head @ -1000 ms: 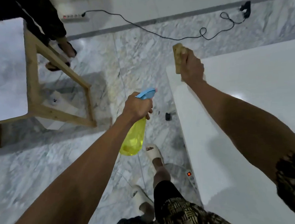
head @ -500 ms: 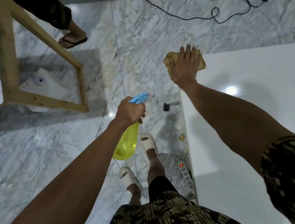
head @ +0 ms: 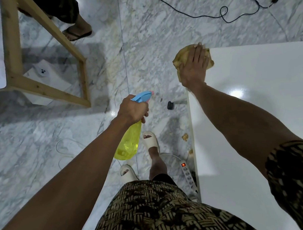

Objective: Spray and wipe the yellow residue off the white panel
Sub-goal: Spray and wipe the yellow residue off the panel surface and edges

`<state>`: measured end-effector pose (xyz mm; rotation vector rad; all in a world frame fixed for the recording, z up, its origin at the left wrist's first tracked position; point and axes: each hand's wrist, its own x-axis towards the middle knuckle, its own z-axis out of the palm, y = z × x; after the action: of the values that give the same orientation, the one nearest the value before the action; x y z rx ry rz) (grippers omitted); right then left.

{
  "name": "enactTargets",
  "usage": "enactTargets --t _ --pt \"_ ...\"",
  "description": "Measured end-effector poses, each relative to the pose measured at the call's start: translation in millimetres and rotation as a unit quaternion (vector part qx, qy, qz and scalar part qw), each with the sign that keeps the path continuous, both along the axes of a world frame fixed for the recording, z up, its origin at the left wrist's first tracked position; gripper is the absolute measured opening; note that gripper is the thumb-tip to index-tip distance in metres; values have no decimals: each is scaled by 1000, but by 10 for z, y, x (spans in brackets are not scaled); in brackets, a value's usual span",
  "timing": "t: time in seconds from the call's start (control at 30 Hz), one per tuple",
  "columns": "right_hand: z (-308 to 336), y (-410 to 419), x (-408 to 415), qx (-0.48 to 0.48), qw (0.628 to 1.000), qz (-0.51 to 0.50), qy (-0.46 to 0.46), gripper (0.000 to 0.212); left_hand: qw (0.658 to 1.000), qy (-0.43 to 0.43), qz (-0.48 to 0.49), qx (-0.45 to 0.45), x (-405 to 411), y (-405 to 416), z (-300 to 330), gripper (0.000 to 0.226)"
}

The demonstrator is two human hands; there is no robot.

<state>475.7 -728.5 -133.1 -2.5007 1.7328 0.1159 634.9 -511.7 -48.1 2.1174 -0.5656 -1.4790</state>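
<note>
Where the right hand (head: 193,66) lies flat with straight fingers, pressing a crumpled yellow-brown cloth (head: 180,58) onto the far left corner of the white panel (head: 251,110). Glossy, white, with a bright light glare just right of the forearm. Well apart to the left, over the marble floor (head: 35,137): left hand (head: 134,109) curled round the neck of a yellow spray bottle (head: 128,142), blue nozzle (head: 143,96) pointing toward the panel. Below, beside the panel's edge, a power strip (head: 188,175).

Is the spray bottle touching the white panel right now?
Apart. In the head view the left hand holds the spray bottle out over the floor, with a strip of marble floor showing between it and the panel edge.
</note>
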Motion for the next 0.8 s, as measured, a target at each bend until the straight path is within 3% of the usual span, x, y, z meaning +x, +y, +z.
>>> enactTargets --t 0.13,0.33,0.5,0.7,0.8 --pt "-40 297 -191 -6 1000 11 4 70 1000 -7 -12 -10 -70 129 24 52" --pt "-71 961 -617 -15 1000 9 9 69 999 -16 -35 -15 -304 537 104 35" --pt "-64 1776 -1145 -17 1000 21 13 70 997 -14 -69 -29 -623 1045 228 49" --pt "-60 2929 -1848 -17 1000 7 12 70 991 -10 -123 -51 -1196 1916 293 42" --pt "-24 3413 -2126 4 1000 -4 16 73 990 -6 -133 -50 -1459 2335 308 55"
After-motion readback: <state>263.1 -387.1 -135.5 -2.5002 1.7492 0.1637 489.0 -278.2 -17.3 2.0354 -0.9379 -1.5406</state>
